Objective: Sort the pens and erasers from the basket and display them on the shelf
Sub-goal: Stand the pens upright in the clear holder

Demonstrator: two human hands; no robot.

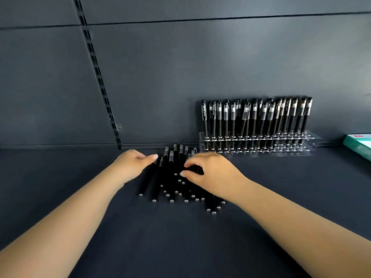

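Note:
A loose pile of black pens [172, 177] with silver tips lies on the dark shelf [140, 237], near the back wall. My left hand [132, 165] rests at the pile's left edge, thumb stretched out against the pens, fingers loosely curled. My right hand [210, 173] lies over the right side of the pile, with thumb and fingers pinching one or more pens there. A clear acrylic pen rack [259, 146] stands to the right against the wall, filled with several upright black pens [255, 119]. No erasers or basket are in view.
A teal and white box [359, 145] sits at the far right edge of the shelf. A slotted upright rail [96, 71] runs up the dark back wall on the left.

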